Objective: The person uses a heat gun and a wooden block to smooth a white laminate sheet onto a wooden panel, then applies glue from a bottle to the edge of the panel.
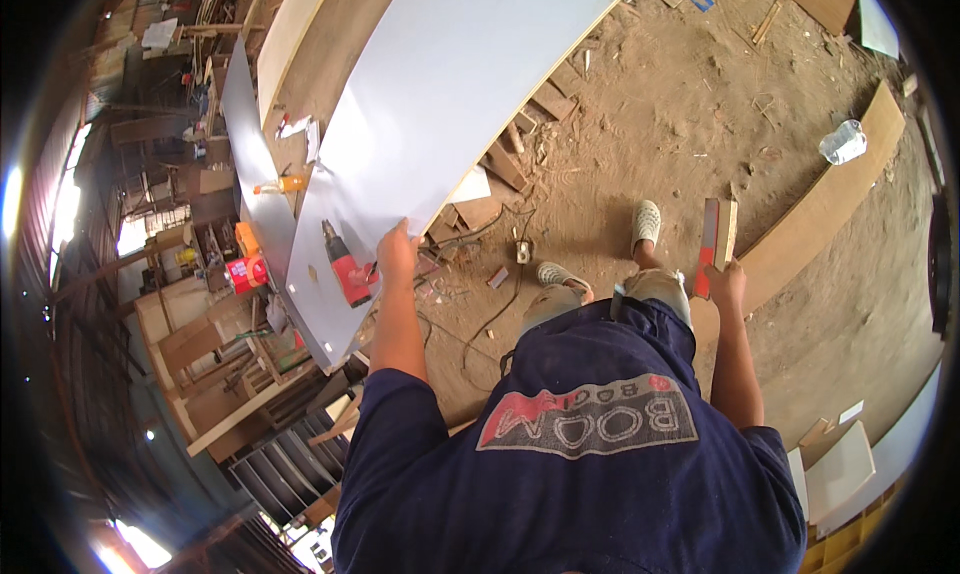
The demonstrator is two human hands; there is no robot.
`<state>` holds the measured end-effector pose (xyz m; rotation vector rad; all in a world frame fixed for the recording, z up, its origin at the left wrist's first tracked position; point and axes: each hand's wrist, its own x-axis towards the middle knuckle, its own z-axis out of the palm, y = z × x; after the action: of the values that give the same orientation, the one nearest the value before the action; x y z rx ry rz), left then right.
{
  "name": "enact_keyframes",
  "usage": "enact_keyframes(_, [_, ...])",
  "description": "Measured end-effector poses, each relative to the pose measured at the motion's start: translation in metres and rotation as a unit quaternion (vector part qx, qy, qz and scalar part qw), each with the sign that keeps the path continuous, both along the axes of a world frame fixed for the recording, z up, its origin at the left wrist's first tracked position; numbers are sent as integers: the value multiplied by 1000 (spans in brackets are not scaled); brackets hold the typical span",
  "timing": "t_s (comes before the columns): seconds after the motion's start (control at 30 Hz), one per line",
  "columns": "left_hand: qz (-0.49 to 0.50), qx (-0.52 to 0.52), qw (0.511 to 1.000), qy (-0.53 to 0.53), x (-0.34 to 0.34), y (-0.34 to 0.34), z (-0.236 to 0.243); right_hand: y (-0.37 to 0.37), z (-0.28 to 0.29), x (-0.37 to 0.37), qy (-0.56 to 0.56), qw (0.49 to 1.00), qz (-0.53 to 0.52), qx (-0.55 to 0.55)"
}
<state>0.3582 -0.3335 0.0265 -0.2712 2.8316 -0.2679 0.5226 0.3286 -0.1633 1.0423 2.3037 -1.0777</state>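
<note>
A heat gun (347, 266) lies on the panel (440, 84), left of the left hand (398, 251). On the ground (660, 124) – between panel and shoes (646, 222) – is a socket box (523, 252). The block (727, 230) in the right hand (727, 282) is left of a plank (830, 214), on which rests, perhaps, a bottle (843, 143).

Pale grey-blue long flat panel (430, 84); red-and-black pistol-shaped power tool (349, 274); tan rectangular wooden block (728, 229), its side apparently red-and-grey.

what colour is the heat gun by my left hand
The heat gun is red with a dark front, best seen in the head view.
</note>
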Motion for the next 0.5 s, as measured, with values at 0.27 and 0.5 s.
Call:
enact_keyframes(0.27, [-95,30,993,-58,-7,-25,14,-97,32,-33,17,999,39,-14])
enact_keyframes(0.5, [-196,78,976,50,6,-52,10,-221,48,6,48,998,46,-16])
